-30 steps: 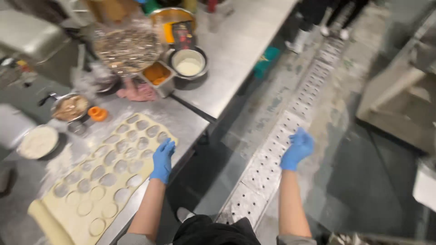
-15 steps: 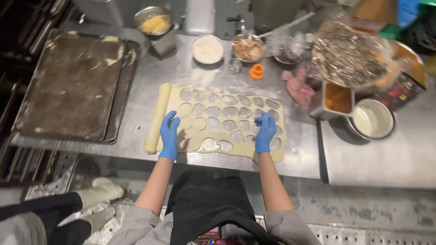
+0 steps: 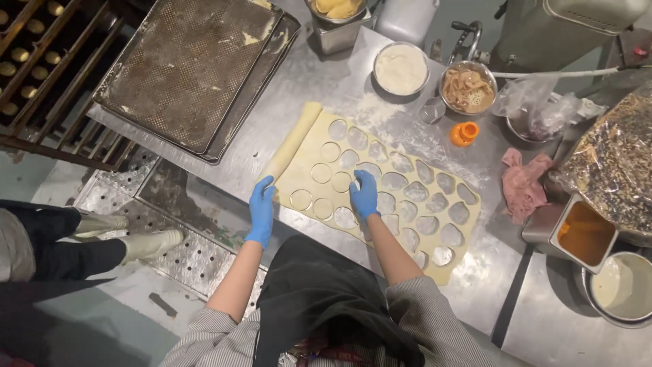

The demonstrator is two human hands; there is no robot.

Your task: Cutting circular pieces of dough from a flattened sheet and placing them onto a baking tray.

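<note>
The dough (image 3: 380, 183) lies flat on the surface (image 3: 319, 95), cut full of rounds. The left hand (image 3: 261, 207) rests open at its near edge; the right hand (image 3: 365, 194) presses flat mid-sheet, gripping nothing. Most rounds remain unlifted.

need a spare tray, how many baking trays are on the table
2, stacked at the far left of the table: the top baking tray lies on a lower tray whose edge shows to its right. More could be hidden underneath.
</note>
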